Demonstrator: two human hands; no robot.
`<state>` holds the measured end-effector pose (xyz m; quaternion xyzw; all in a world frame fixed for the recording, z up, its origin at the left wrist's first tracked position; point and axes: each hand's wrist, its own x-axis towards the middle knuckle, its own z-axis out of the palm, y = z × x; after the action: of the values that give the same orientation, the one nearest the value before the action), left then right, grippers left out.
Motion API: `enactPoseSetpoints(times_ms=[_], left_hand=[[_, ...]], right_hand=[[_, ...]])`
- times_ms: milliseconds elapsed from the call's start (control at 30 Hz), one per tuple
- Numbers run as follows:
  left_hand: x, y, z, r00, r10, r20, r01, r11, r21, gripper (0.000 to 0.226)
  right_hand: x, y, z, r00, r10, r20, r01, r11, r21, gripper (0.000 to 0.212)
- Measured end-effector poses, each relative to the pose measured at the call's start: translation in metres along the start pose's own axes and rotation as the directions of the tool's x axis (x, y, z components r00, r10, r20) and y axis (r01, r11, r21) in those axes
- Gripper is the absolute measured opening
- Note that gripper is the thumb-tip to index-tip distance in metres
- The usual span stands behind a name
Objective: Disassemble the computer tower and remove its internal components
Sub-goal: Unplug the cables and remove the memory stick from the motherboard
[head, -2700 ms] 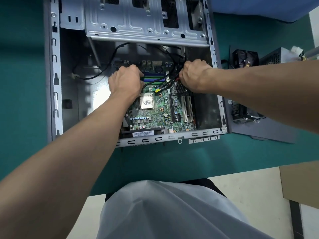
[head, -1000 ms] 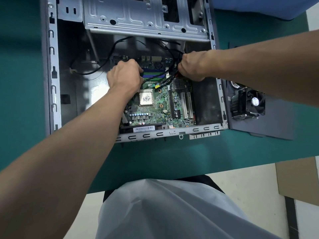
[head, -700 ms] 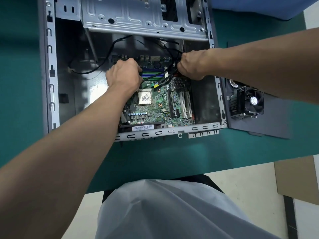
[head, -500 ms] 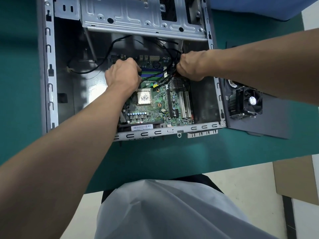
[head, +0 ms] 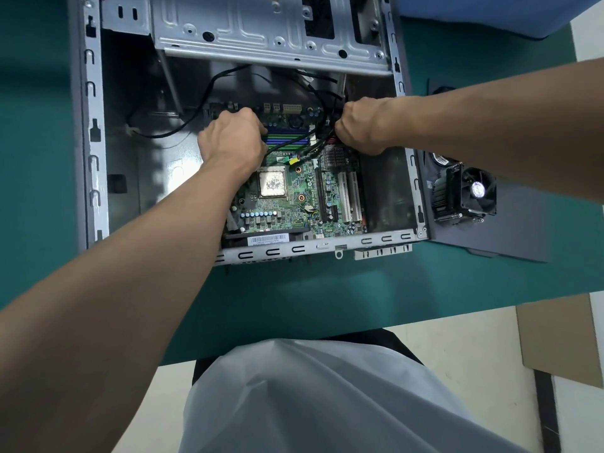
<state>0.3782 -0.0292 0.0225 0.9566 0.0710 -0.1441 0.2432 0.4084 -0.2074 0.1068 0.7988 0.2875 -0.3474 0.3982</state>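
Green matting is covering the surface (head: 294, 305), and the computer tower (head: 93, 158) is lying open on its side across the upper left and middle of it. A thin black cable (head: 210, 86) is looping over the case floor towards the motherboard (head: 294, 204), which is sitting in the near right part of the tower. The left grip (head: 230, 138) is resting knuckles-up at the board's far left corner, just beside the blue and green memory slots (head: 289, 140). Its fingers are curling under, and I cannot tell whether they are holding anything. Nearer the person, the bare processor (head: 272, 184) is lying in its socket. The right grip (head: 359, 129) is closing its fingers round a bundle of black cables (head: 313, 147) at the board's far right corner. Right of the tower, a cooler fan (head: 464, 194) is sitting on a grey side panel (head: 523, 230).
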Motion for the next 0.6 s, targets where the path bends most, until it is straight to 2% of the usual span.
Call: enactPoseSetpoints(times_ms=[233,600], left_hand=[[-0.0002,-0.0005,-0.0009,1.0,0.005,0.008,-0.005,1.0,0.009,0.029],[-0.0009,0.0002,-0.0013,1.0,0.007,0.003,-0.007,1.0,0.0,0.029]], right_hand=[[0.0011,0.0,0.0045,0.998,-0.065,-0.003,0.064,0.988,-0.14,0.029],[-0.0041,-0.0023,0.0024,0.999,-0.028,-0.02,0.027,0.999,-0.027,0.027]])
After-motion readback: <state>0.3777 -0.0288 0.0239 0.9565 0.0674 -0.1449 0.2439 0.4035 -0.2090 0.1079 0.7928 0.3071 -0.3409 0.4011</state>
